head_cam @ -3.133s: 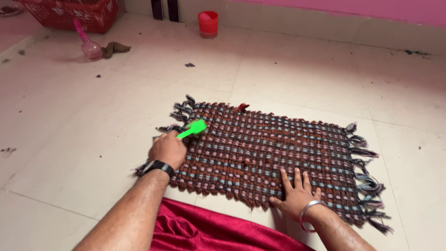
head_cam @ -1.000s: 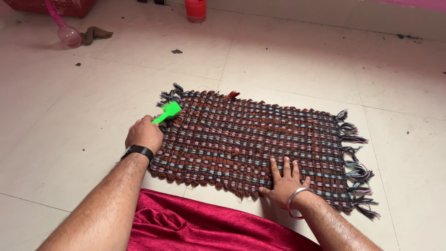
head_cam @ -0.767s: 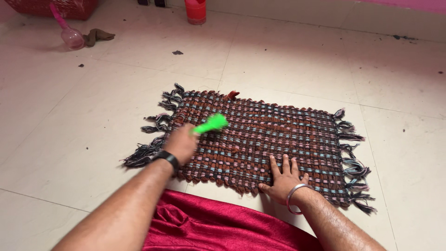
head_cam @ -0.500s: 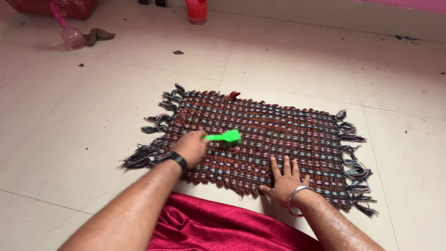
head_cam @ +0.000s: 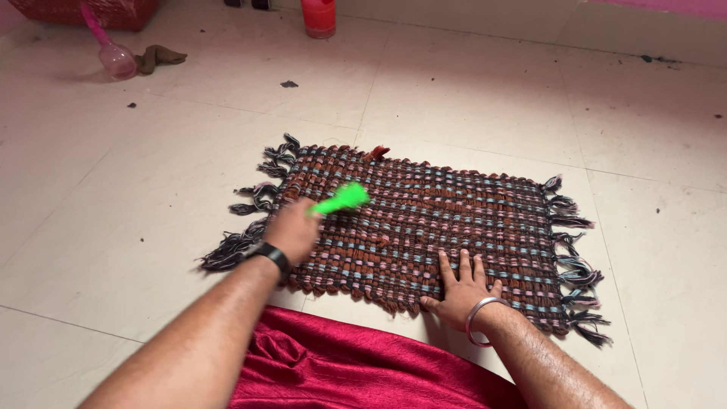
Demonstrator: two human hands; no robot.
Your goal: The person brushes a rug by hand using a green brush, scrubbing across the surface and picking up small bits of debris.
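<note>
A woven mat [head_cam: 447,220] in brown, pink and light blue lies flat on the tiled floor, with dark fringe at both short ends. My left hand [head_cam: 291,229], a black band on its wrist, grips the handle of a bright green brush [head_cam: 341,200] whose head rests on the mat's left part. My right hand [head_cam: 460,289], a silver bangle on its wrist, lies flat with spread fingers on the mat's near edge.
Red cloth [head_cam: 356,363] covers my lap at the bottom. Far left stand a red basket [head_cam: 83,10], a pink plastic scoop [head_cam: 110,53] and a brown rag [head_cam: 157,56]. A red cup [head_cam: 318,17] stands by the far wall. Dark specks dot the tiles [head_cam: 151,151].
My left hand swept the green brush rightward from the mat's left fringe toward its middle, then pulled it back left and farther away. My right hand stayed pressed on the mat.
</note>
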